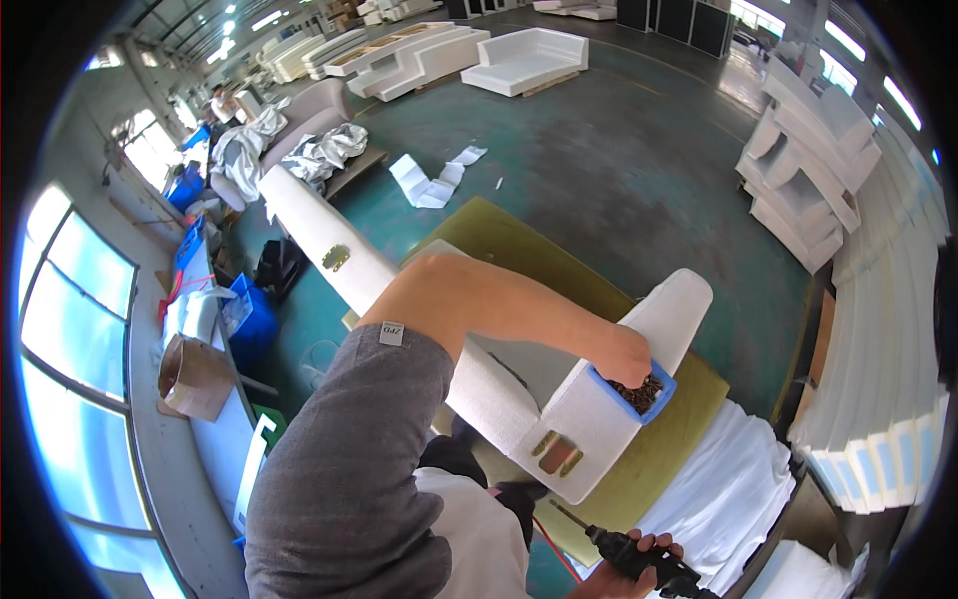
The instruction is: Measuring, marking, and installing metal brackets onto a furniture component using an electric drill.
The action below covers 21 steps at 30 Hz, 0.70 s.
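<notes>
My left hand (625, 357) reaches down into a blue plastic box (663, 397), its fingers curled together among small dark screws (639, 394). Whatever those fingertips hold is hidden. The box sits on a white foam-covered furniture frame (499, 414), near its right end. A brass-coloured metal bracket (557, 454) is on the frame's near end, and another bracket (335, 258) is on the long far-left part. At the lower edge my right hand (639, 569) is wrapped round a black power drill (614, 549). The drill's long bit points up and left toward the frame.
The frame rests on an olive-green padded surface (689, 419). White cloth (718, 489) drapes at the right. On the left are a bench with a cardboard box (195, 377) and a blue bin (251, 317). Stacked white foam pieces (798, 165) stand far right; a person (225, 105) is far left.
</notes>
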Each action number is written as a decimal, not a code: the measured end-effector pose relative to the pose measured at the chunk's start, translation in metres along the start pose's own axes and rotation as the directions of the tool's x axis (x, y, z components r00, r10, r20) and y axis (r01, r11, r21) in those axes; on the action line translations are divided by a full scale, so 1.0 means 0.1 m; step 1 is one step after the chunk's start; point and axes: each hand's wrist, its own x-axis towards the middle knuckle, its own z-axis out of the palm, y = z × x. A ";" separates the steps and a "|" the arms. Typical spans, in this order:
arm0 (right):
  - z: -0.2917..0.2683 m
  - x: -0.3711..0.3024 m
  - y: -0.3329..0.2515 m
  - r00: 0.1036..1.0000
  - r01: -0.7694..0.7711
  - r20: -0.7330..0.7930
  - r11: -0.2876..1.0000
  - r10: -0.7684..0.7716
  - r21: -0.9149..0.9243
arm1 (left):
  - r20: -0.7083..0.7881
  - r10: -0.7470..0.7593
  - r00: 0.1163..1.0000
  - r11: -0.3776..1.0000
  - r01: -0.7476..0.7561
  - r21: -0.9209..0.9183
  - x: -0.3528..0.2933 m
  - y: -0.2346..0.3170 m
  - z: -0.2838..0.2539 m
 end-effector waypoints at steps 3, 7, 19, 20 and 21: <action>0.03 0.04 0.00 1.000 -0.027 -0.007 0.999 0.027 -0.020 | -0.092 -0.118 0.989 0.990 0.109 -0.092 -0.07 0.09 -0.05; 0.07 0.06 0.00 0.999 -0.051 -0.008 0.998 0.051 -0.027 | -0.128 -0.247 0.961 0.925 0.195 -0.326 -0.14 0.20 -0.10; 0.14 0.12 0.14 0.998 -0.066 -0.015 0.996 0.067 0.062 | 0.278 -0.626 0.729 -0.777 -0.613 -0.143 -0.35 0.69 -0.04; 0.13 0.13 0.15 0.997 -0.080 -0.016 0.995 0.081 0.063 | 0.271 -0.606 0.748 -0.793 -0.595 -0.130 -0.32 0.72 -0.06; 0.12 0.13 0.15 0.997 -0.067 -0.031 0.997 0.068 0.050 | 0.280 -0.611 0.740 -0.787 -0.607 -0.114 -0.28 0.76 -0.07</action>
